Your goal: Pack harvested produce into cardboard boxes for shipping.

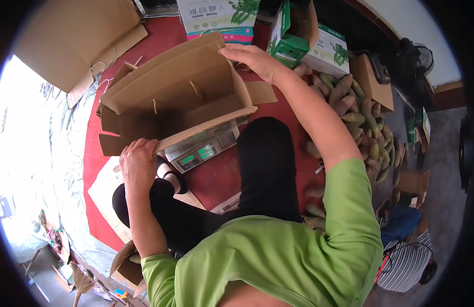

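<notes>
An open brown cardboard box (139,110) stands before me with nothing inside but two yellow rope handles (195,90) on its far wall. My left hand (138,162) is closed over the left end of its near edge. At the far right corner my right hand (255,60) grips the upper rim, fingers pointing left. Beneath the near side of the box shows a weighing scale (196,158) with lit green displays. Whether the box rests on the scale is hidden.
Sweet potatoes or similar tubers (372,123) lie heaped at the right on a red floor covering (211,181). Printed cartons (216,15) stand at the back, with a green-and-white box (288,46) beside them. A large cardboard sheet (78,41) occupies the far left. A person (405,266) sits lower right.
</notes>
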{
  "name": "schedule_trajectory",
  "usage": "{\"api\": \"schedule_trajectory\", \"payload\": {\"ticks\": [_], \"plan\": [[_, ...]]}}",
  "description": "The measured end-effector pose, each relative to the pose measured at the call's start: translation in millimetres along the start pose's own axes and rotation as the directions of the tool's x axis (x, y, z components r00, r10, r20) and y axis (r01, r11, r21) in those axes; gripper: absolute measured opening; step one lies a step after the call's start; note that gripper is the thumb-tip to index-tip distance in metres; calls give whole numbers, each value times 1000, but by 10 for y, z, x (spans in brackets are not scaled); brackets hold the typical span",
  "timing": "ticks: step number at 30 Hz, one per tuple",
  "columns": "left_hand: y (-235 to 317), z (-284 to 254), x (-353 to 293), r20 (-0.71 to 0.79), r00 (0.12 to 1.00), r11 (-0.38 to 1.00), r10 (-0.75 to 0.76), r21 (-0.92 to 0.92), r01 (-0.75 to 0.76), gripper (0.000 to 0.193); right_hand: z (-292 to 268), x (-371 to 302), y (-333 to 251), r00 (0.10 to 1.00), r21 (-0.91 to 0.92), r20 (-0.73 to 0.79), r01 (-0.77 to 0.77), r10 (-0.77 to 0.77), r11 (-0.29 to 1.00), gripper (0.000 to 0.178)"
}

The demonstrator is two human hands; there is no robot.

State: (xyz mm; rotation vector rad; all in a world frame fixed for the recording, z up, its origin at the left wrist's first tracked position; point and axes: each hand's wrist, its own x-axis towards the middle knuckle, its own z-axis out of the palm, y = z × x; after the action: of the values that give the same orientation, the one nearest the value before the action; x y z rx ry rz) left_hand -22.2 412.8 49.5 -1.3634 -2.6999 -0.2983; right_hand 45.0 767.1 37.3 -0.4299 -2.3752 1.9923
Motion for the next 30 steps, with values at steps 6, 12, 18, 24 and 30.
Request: {"api": "schedule_trajectory", "payload": {"ticks": [6, 12, 18, 24, 30], "plan": [[187, 154, 18, 41, 996, 984, 74, 161, -80, 15, 26, -84, 335, 995, 90, -88, -37, 45, 995, 74], [308, 197, -25, 23, 998, 983, 54, 172, -58, 18, -80, -270, 589, 985, -45, -149, -96, 89, 994, 59], [336, 266, -39, 10, 999, 978, 36, 205, -38, 18, -235, -733, 794, 870, 127, -491, 26, 40, 992, 41], [425, 238, -57, 70, 995, 958, -69, 282, 46, 25, -410, -1784, 1709, 745, 257, -596, -178, 300, 950, 38], [523, 316, -49, 107, 991, 966, -79, 255, 49, 27, 302, -3432, 3385, 770, -238, -574, -481, 278, 844, 14]]}}
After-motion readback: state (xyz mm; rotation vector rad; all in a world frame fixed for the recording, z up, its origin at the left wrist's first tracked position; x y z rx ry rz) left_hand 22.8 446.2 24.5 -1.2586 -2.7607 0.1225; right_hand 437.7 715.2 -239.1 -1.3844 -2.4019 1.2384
